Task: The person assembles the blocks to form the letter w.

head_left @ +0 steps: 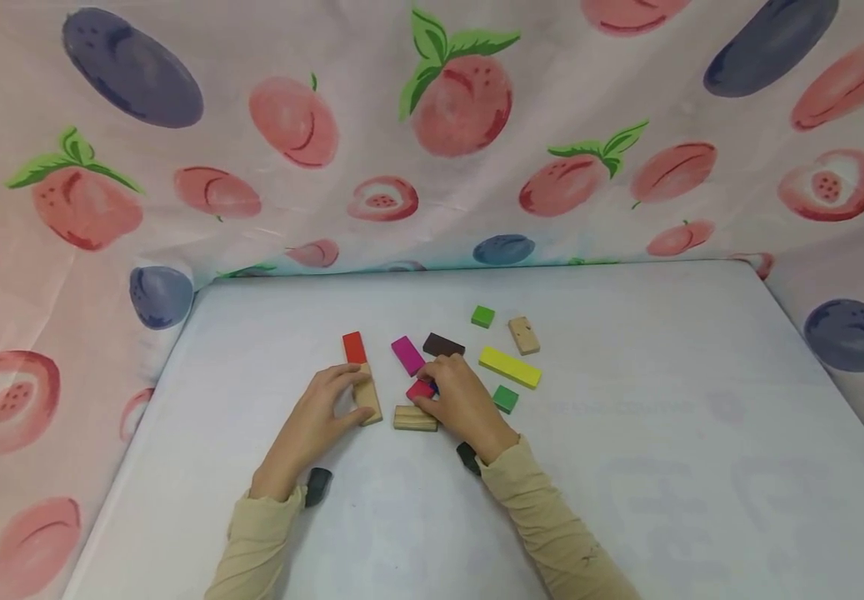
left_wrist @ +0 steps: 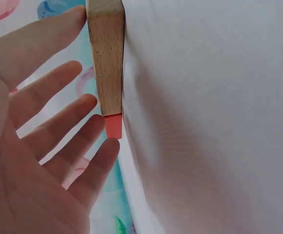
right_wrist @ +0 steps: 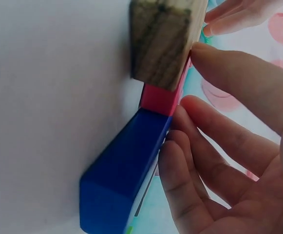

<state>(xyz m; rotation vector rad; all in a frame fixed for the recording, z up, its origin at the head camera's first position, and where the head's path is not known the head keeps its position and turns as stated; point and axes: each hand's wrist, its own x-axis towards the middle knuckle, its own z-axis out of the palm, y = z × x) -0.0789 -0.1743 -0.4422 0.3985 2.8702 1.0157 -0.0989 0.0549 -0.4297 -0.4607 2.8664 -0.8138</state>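
While the left hand (head_left: 319, 412) is touching the pale block (head_left: 368, 398), the right hand (head_left: 463, 400) is pinching the crimson block (head_left: 418, 389)

The fingers of the left hand are standing spread, with the thumb resting at the near end of the pale block. This block is lying on the table (head_left: 664, 350), and the red block (head_left: 354, 347) is meeting its far end, both making one straight row.

To the right of this row, the thumb and fingertips of the right hand are pressing opposite sides of the crimson block. In the right wrist view, the grooved block (right_wrist: 163, 46) and the blue block (right_wrist: 126, 141) are showing on either side of it; whether they are touching it, I cannot tell.

Beyond them, the magenta block (head_left: 407, 356) and the brown block (head_left: 444, 343) are lying near each other. Farther right, the yellow block (head_left: 510, 367) is lying aslant between the dark green block (head_left: 506, 399) and the knotty block (head_left: 524, 335), while the light green block (head_left: 482, 317) is resting near the knotty one.
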